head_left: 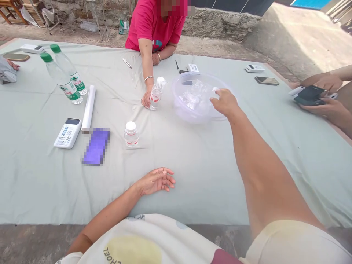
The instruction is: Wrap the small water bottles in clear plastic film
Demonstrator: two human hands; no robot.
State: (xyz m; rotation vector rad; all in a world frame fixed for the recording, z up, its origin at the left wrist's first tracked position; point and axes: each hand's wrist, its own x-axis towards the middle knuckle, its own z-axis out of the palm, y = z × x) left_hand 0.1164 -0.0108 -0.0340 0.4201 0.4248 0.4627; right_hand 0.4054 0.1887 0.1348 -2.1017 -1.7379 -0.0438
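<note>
My right hand (pixel 225 102) reaches over the near right rim of a translucent pale purple basin (pixel 178 110). Its thumb and a finger show apart, while the other fingers are hidden; a small white spot lies beside the fingertips. Inside the basin are crumpled clear plastic pieces (pixel 190 99). My left hand (pixel 157 180) rests on the cloth, fingers loosely spread, holding nothing. A small clear bottle (pixel 131 135) with a white cap and red-printed label stands beyond it to the left. Across the table, another person's hand (pixel 146 99) grips a similar bottle (pixel 155 96) with white wrapping at its top.
Two green-capped water bottles (pixel 67 88), a white roll (pixel 89 106), a white power bank (pixel 68 134) and a blurred purple object (pixel 96 146) lie left. A phone (pixel 266 80) and a white device (pixel 254 68) are right. Another person's hands hold a dark object (pixel 309 96).
</note>
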